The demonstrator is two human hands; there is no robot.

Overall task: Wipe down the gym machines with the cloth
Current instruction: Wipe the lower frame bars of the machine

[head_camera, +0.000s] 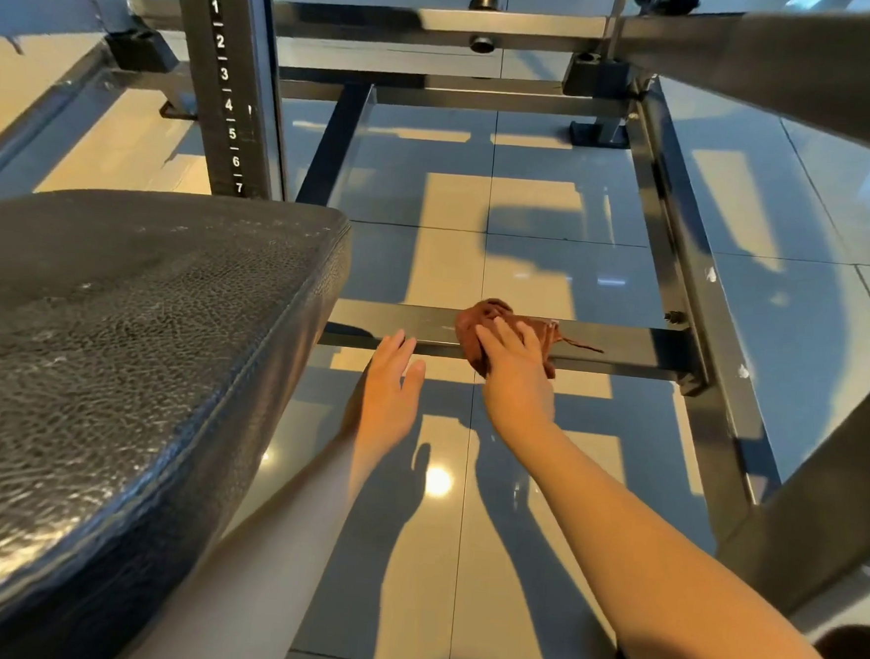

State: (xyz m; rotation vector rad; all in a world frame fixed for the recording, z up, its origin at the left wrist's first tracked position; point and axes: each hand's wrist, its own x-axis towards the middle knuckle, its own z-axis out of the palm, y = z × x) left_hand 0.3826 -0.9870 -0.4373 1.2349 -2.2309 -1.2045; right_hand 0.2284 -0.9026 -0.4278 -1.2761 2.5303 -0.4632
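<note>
A crumpled brown cloth (480, 322) lies on a dark metal crossbar (622, 347) of the gym machine's floor frame. My right hand (515, 371) presses on the cloth with its fingers spread over it. My left hand (387, 387) hovers just left of it with straight fingers, its fingertips at the crossbar's near edge, and holds nothing. The machine's black padded seat (127, 359) fills the left side of the view.
A dark upright post (223, 88) with white numbers stands behind the seat. Frame rails (685, 254) run along the right and across the back (490, 96). A thick grey beam (781, 60) crosses the upper right. The floor is glossy tile (459, 537).
</note>
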